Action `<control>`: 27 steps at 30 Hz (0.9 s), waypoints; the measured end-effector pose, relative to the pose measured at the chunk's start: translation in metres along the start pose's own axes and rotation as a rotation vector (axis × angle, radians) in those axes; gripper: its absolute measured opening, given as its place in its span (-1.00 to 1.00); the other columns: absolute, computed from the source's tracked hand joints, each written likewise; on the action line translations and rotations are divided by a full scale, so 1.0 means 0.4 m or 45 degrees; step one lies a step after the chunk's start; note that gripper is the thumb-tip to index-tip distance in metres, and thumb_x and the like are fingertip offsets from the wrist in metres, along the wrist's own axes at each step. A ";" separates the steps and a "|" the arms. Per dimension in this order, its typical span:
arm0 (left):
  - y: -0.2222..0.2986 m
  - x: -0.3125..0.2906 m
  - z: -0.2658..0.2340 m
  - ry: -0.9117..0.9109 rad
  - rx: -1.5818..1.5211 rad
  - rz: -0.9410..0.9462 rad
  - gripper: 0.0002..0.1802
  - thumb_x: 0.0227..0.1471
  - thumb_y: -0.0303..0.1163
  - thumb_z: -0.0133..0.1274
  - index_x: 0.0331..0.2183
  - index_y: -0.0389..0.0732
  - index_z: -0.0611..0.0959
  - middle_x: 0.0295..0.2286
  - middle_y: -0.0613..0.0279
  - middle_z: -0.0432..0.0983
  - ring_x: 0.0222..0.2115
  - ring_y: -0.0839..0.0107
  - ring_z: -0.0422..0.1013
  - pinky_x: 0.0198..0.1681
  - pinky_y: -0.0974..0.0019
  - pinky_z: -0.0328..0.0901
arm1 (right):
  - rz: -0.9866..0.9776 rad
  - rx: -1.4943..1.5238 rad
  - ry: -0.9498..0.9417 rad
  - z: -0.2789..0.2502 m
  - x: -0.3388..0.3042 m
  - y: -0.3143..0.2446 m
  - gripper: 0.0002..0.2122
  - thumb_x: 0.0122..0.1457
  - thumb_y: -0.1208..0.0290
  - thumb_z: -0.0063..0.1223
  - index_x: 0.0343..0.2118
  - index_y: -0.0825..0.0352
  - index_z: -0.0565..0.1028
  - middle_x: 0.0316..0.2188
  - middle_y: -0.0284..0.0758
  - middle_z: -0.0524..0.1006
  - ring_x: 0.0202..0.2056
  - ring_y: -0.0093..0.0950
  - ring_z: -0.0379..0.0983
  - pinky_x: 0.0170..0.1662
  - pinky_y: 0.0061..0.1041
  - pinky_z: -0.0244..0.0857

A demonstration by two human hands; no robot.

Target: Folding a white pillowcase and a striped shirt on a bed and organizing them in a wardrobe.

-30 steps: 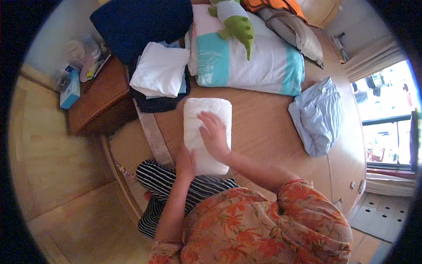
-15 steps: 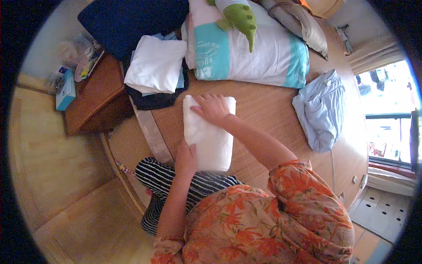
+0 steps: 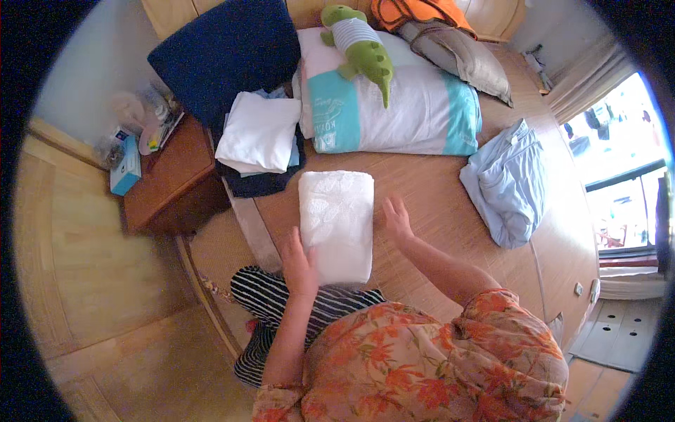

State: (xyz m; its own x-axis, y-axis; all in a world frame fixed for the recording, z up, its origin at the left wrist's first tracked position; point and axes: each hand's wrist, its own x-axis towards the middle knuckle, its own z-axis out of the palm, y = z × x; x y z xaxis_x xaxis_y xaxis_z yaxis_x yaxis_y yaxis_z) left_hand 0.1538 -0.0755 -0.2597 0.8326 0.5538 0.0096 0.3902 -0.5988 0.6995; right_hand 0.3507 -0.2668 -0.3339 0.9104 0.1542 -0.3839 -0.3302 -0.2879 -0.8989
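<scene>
Fingers (image 3: 399,208) apart, right hand (image 3: 399,224) now off white cloth (image 3: 340,226); left hand (image 3: 299,267) touches its edge.

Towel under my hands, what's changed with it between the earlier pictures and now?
Your right hand has let go of the towel: it lay on top, and is now off to the right, open and apart from it. Your left hand stays at the towel's left edge. The towel is still folded; the blue garment looks unchanged.
</scene>
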 end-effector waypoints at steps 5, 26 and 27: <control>-0.120 -0.027 0.068 0.011 -0.166 -0.193 -0.41 0.17 -0.29 -0.16 0.16 -0.35 0.19 0.03 -0.22 0.29 0.03 -0.06 0.27 0.14 0.10 0.11 | 0.478 0.241 -0.701 0.055 -0.112 0.016 -0.51 0.26 0.01 -0.17 0.07 0.33 0.35 -0.17 -0.23 0.52 -0.13 -0.42 0.46 -0.04 -0.38 0.32; 0.077 -0.079 -0.183 -0.890 -0.212 -0.035 -0.69 0.12 -0.26 0.02 -0.22 -0.28 0.64 -0.32 0.10 0.61 -0.22 0.24 0.51 -0.11 0.21 0.35 | -1.451 -1.278 -0.924 0.126 -0.249 -0.158 -0.39 0.04 -0.08 0.05 0.17 -0.02 0.28 0.27 -0.37 0.11 0.29 -0.15 -0.07 0.20 0.23 -0.15; 0.134 -0.063 -0.234 -0.804 -0.425 -0.067 -0.70 0.13 -0.30 0.02 -0.17 -0.30 0.61 -0.29 0.13 0.60 -0.21 0.35 0.49 -0.09 0.29 0.34 | -1.498 -1.399 -0.885 0.132 -0.259 -0.154 -0.39 0.04 -0.08 0.05 0.17 -0.01 0.28 0.27 -0.37 0.11 0.29 -0.16 -0.08 0.20 0.22 -0.15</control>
State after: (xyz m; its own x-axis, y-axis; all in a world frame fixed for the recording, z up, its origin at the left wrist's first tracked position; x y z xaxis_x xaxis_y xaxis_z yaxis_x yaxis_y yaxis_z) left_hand 0.1169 -0.0674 -0.1553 0.9238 0.0758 -0.3752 0.3792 -0.3157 0.8698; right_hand 0.2637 -0.2150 -0.2499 0.1567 0.9871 0.0337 0.9419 -0.1390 -0.3058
